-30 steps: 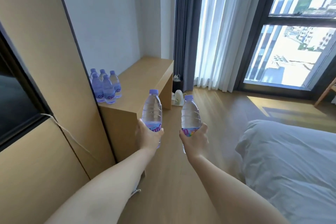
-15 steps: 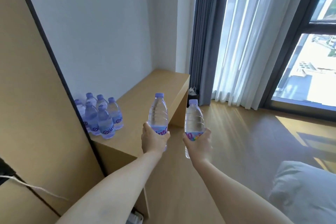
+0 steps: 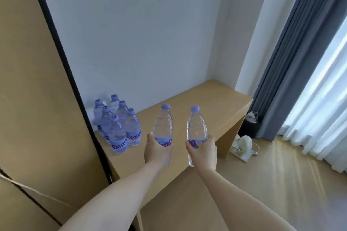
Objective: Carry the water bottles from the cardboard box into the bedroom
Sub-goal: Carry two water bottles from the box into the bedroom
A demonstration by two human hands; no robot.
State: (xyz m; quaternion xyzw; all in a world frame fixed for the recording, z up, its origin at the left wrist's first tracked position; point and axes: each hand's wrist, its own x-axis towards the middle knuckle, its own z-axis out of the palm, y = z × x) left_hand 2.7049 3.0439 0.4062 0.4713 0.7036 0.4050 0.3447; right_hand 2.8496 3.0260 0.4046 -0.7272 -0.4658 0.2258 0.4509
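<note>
While both bottles hang above the worktop (image 3: 189, 103) rather than rest on it, the likeliest slip is a careless set-down: a base landing too near the front edge could tip a bottle to the floor, and a swing to the left could knock the cluster of six bottles (image 3: 117, 124) already standing upright in the back left corner against the wall (they stand close together, so one nudge may topple several). Smooth plastic held low on the label might also slide if the hold loosens early.

Each grip is curled round the lower part of its load. The left hand (image 3: 156, 151) wraps the label band of the left bottle (image 3: 163, 124), whose base shows just below the fingers; the right hand (image 3: 202, 151) holds the right bottle (image 3: 196, 127) the same way. Both bottles stand upright, caps up, near each other but apart, with the left one just right of the standing cluster.
</note>
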